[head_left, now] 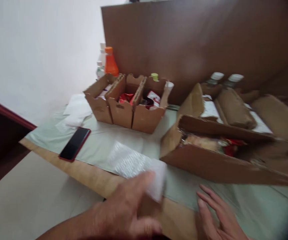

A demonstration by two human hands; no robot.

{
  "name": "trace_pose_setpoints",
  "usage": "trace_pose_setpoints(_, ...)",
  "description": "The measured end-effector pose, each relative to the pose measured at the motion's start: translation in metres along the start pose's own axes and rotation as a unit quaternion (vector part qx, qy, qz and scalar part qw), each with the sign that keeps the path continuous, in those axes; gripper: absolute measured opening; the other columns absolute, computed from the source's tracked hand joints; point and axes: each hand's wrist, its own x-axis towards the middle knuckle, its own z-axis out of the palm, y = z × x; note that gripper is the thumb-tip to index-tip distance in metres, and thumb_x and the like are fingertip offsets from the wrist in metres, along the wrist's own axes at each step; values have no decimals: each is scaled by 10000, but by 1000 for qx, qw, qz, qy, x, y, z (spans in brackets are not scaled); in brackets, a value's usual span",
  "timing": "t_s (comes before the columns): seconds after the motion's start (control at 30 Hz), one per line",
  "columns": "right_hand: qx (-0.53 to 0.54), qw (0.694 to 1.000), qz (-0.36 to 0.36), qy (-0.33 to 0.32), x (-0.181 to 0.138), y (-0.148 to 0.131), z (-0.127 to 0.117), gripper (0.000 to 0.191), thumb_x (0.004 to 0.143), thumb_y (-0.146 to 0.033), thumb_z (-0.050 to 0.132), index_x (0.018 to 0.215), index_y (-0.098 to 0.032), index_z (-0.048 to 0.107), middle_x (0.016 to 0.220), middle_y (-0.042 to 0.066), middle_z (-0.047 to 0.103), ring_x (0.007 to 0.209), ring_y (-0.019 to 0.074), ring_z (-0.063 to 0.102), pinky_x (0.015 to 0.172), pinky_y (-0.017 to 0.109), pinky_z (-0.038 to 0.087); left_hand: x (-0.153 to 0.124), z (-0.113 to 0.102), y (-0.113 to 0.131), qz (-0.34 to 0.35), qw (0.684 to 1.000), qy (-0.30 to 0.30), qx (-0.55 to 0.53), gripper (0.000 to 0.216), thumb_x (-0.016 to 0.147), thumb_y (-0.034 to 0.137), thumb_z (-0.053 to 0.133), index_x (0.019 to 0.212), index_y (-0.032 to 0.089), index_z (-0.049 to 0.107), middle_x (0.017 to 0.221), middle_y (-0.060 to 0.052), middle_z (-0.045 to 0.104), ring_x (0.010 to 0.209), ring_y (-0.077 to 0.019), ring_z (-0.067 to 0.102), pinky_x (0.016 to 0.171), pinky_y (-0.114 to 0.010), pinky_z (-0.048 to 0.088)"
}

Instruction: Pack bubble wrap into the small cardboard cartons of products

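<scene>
My left hand (129,206) is near the table's front edge, its fingers pinched on the near corner of a sheet of clear bubble wrap (134,163) that lies on the pale green cover. My right hand (218,216) lies flat on the cover to the right, fingers stretched out and holding nothing. Both hands are blurred by motion. Just beyond them stands a large open cardboard box (208,163) with packets inside.
A dark phone in a red case (74,143) lies at the left. Three small cardboard trays (126,110) with packets stand behind, with an orange-capped bottle (110,62) beyond. A brown board (196,40) leans at the back. White paper (76,110) lies far left.
</scene>
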Motion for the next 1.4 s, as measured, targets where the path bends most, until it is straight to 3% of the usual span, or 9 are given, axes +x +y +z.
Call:
trace_pose_setpoints(0.1, -20, 1000, -5, 1, 2, -12, -15, 168, 992, -240, 570, 1088, -209, 704, 1209, 111, 719, 1072, 246, 699, 968, 425, 545, -4, 19, 26, 122, 987, -91, -59, 613, 958, 402, 640, 1529, 266, 464, 1492, -122, 602, 1337, -295, 611, 1094, -405, 521)
trace_pose_setpoints(0.27, -32, 999, 3, -4, -5, -10, -20, 165, 960, -192, 581, 1063, -216, 708, 1157, 107, 743, 1055, 248, 711, 927, 443, 571, 19, 20, 4, 43, 999, 3, 25, 444, 942, 278, 600, 1383, 228, 607, 1463, -156, 602, 1335, -328, 581, 1101, -542, 503)
trace_pose_setpoints(0.47, -48, 986, 0, -159, -31, -19, 1, 267, 935, -162, 561, 1147, -220, 713, 1285, 120, 715, 1235, 278, 641, 999, 492, 542, 35, 88, -24, 88, 986, -31, 138, 424, 924, 285, 589, 1328, 177, 656, 1500, -214, 548, 1420, -434, 463, 1094, -640, 460)
trace_pose_setpoints(0.57, -95, 972, -11, -214, -50, 12, -23, 348, 943, -212, 583, 1277, -236, 677, 1414, 122, 645, 1334, 293, 572, 1069, 523, 491, 33, 101, -30, 86, 981, -40, 170, 377, 934, 293, 584, 1287, 211, 684, 1486, -195, 570, 1399, -434, 482, 1095, -640, 442)
trace_pose_setpoints(0.73, -318, 938, 134, -42, -88, 104, -128, 385, 1008, -404, 458, 1097, -160, 742, 1215, 191, 728, 1154, 339, 665, 993, 553, 505, 33, 92, -32, 101, 972, -43, 207, 355, 914, 294, 573, 1231, 200, 702, 1447, -210, 592, 1335, -444, 528, 1012, -613, 480)
trace_pose_setpoints(0.83, -345, 910, 224, 59, -100, 123, -161, 404, 994, -468, 458, 1083, -177, 725, 1237, 172, 722, 1138, 326, 667, 994, 532, 497, 39, 86, -32, 86, 970, -34, 226, 382, 932, 333, 537, 1243, 164, 681, 1351, -221, 640, 1180, -420, 608, 931, -564, 507)
trace_pose_setpoints(1.0, -284, 934, 215, -31, -103, 112, -122, 502, 974, -581, 464, 1188, -180, 675, 1305, 172, 693, 1193, 348, 640, 963, 536, 503, 51, 85, -27, 14, 954, -30, 298, 382, 936, 362, 550, 1221, 137, 669, 1005, -158, 715, 902, -350, 637, 797, -465, 508)
trace_pose_setpoints(1.2, -227, 963, 142, 32, -91, 83, -104, 313, 1003, -471, 511, 935, -215, 679, 1118, 105, 764, 1014, 278, 725, 888, 401, 549, 43, 88, -10, 7, 989, 17, 149, 152, 874, 199, 506, 771, 227, 614, 858, -70, 699, 824, -257, 658, 757, -372, 529)
trace_pose_setpoints(1.4, -165, 973, 144, 66, -43, 46, -92, 249, 975, -446, 615, 1020, -220, 708, 868, 35, 770, 731, 205, 718, 694, 294, 558, 29, 35, -15, -136, 986, 95, 34, 316, 906, 437, 602, 1151, 237, 617, 904, -9, 733, 734, -189, 720, 627, -264, 543)
